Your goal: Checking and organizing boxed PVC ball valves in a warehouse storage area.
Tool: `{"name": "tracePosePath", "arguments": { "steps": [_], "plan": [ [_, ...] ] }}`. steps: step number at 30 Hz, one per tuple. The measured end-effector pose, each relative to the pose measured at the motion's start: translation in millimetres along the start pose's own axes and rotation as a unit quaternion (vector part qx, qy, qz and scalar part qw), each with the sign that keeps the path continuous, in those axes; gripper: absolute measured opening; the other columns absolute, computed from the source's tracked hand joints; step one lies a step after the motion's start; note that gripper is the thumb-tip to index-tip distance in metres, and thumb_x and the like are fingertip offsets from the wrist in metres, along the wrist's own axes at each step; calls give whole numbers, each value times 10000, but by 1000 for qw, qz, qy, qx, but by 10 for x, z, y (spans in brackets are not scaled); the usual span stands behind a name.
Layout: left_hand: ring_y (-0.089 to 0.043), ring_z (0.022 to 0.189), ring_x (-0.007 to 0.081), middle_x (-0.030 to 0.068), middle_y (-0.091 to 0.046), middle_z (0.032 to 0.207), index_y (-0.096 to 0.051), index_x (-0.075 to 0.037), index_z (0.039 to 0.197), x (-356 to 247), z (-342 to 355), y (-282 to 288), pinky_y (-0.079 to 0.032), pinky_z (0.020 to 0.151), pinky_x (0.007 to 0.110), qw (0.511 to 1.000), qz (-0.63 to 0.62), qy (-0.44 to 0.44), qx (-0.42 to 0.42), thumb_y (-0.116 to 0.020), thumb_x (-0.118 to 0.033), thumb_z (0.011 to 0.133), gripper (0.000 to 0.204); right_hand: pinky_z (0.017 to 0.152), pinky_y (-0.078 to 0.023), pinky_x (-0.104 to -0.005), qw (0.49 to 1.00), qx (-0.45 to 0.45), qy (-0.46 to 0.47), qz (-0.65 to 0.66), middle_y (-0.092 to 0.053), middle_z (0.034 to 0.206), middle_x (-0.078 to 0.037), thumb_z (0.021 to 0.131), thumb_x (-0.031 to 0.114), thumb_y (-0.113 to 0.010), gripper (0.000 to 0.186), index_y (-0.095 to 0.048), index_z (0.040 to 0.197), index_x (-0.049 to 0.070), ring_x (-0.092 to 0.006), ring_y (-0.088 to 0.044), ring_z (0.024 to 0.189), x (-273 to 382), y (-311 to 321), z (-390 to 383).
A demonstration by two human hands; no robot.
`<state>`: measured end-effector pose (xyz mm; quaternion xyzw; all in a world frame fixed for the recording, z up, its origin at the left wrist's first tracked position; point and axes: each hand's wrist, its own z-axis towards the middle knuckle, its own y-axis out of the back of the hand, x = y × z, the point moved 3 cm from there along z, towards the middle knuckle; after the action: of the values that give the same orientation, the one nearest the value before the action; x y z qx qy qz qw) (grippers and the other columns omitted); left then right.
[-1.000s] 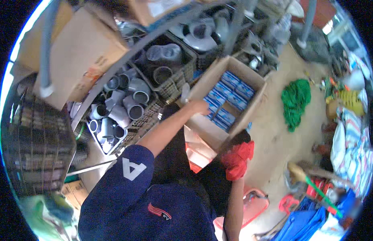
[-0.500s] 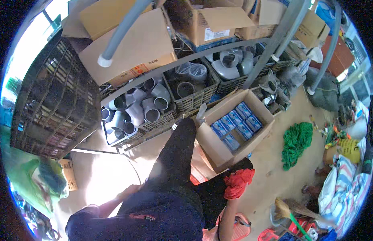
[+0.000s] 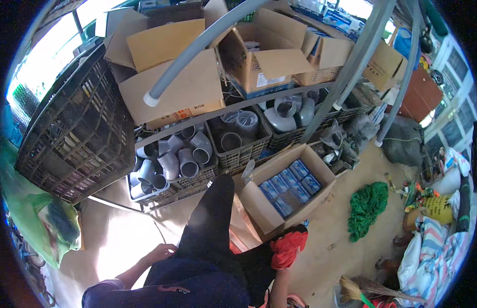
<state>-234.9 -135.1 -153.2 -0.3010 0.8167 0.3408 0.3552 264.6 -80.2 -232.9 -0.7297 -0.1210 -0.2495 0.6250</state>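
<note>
My left hand (image 3: 163, 252) hangs beside my left thigh, its loosely bent fingers apart and nothing visible in them. Over my right knee, a bunched red cloth (image 3: 289, 248) covers my right hand, which grips it; the fingers are hidden. In front of my knees stands an open cardboard box (image 3: 262, 211). Rows of small blue-and-white packs (image 3: 285, 179) lie inside it, with a gap near the middle.
Black crates (image 3: 195, 184) of grey pipe elbows (image 3: 189, 163) line the far side beneath a metal rail, with open cartons (image 3: 172, 77) above. Grey pipes (image 3: 207, 38) jut overhead. Green netting (image 3: 368, 210) lies on the floor at right, near a broom (image 3: 351, 289) and striped sacks (image 3: 433, 251).
The view has swung, showing more of the upper cartons. My left hand has come up alongside my thigh and shows more clearly. My right hand keeps the red cloth at the knee.
</note>
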Motion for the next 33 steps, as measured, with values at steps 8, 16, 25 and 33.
{"name": "tracePosePath", "arguments": {
  "steps": [8, 16, 25, 33],
  "plan": [
    [-494, 1107, 296, 186, -517, 1226, -449, -39, 1292, 20, 263, -113, -467, 837, 340, 989, 35, -137, -42, -534, 61, 733, 574, 1011, -370, -469, 999, -25, -19, 32, -470, 1310, -157, 899, 474, -452, 641, -349, 1357, 38, -331, -478, 1174, 89, 2, -135],
    [-482, 878, 371, 195, -500, 878, -482, -2, 783, -543, 285, -92, -410, 783, 438, 860, 434, -240, 123, -515, -197, 788, 198, 1020, -341, -521, 992, -74, -26, 94, -471, 1305, -150, 881, 490, -463, 613, -381, 1340, 92, -381, -452, 1177, -12, 305, -246],
    [-455, 1081, 378, 204, -524, 1121, -499, -1, 1133, -416, 255, -179, -372, 894, 456, 947, 322, -10, 18, -576, -222, 824, 388, 978, -422, -454, 988, -84, -26, 130, -502, 1275, -168, 913, 405, -489, 586, -362, 1328, 12, -332, -509, 1149, 98, -12, -277],
    [-525, 929, 363, 184, -571, 967, -573, -18, 978, -1066, 375, -235, -415, 794, 451, 968, 146, -203, -17, -565, -188, 771, 268, 1002, -406, -451, 986, -78, -41, 142, -507, 1282, -142, 912, 365, -509, 559, -374, 1330, 19, -312, -502, 1171, 154, -311, -221]
  ]
}}
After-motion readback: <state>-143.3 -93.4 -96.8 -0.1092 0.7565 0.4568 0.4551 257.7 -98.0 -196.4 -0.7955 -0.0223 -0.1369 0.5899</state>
